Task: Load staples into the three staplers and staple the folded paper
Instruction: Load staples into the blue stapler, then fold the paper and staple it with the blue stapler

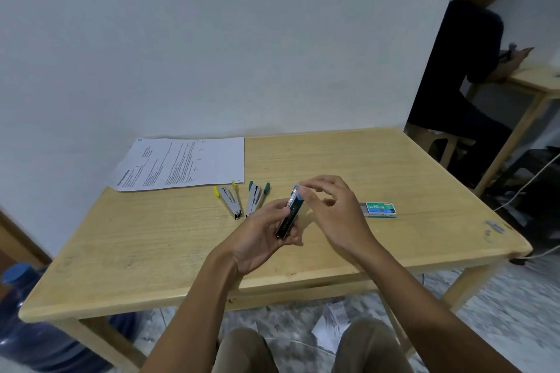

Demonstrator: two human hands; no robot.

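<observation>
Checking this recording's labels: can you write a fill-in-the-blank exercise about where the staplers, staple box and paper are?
The left hand grips the blue stapler, leaving ____ staplers lying on the table.
The yellow stapler lies left of the green stapler; the staple box lies to the ____ of both.
The printed paper lies at the table's far ____ corner.
Missing words: two; right; left.

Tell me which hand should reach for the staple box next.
Right, probably. The staple box lies on the table just beyond the right hand, on that side. The left hand grips the blue stapler and should steady it; the right only pinches its top end.
</observation>
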